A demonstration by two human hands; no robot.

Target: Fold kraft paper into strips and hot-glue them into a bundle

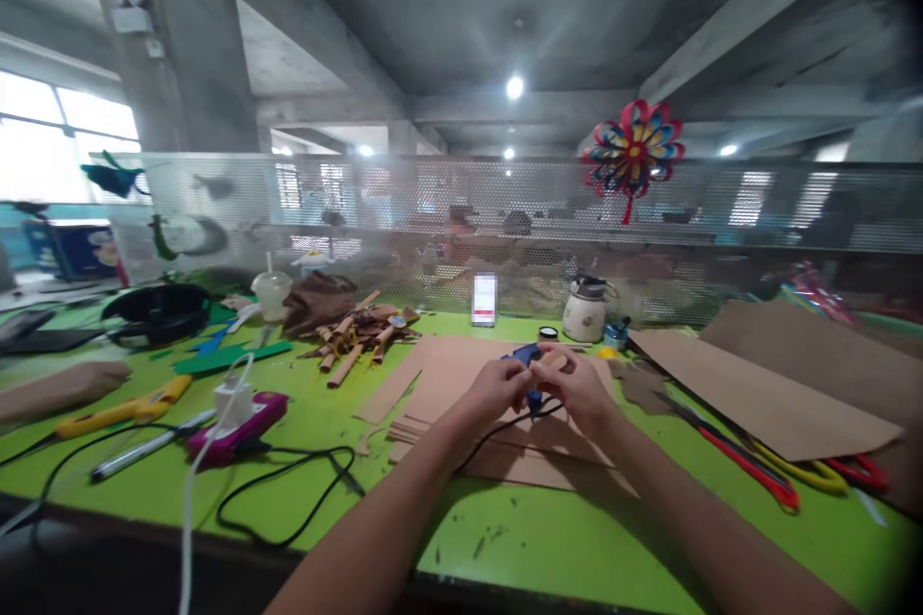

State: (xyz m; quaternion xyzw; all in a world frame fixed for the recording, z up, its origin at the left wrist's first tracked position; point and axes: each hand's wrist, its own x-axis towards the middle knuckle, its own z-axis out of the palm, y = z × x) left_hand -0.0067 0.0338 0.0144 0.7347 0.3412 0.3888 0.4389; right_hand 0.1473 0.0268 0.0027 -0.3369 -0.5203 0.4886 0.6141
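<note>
Both of my hands meet above a stack of brown kraft paper sheets (451, 370) on the green table. My right hand (581, 389) is closed with a small brown paper piece (555, 360) between its fingers. Beside it, my left hand (501, 386) has its fingers drawn together near that piece; what they pinch is hidden. A blue glue gun (535, 399) shows behind and between the hands, partly covered by them. From its lower end a black cord runs over the paper. Whether a hand touches the gun, I cannot tell.
Left are a yellow glue gun (122, 411), a purple power strip (237, 430) with cords, and another person's hand (93, 377). Rolled paper pieces (361, 336) lie behind. A phone (484, 300) and a jar (584, 315) stand at the back. Red-handled scissors (757, 471) lie right, beside large paper sheets (757, 394).
</note>
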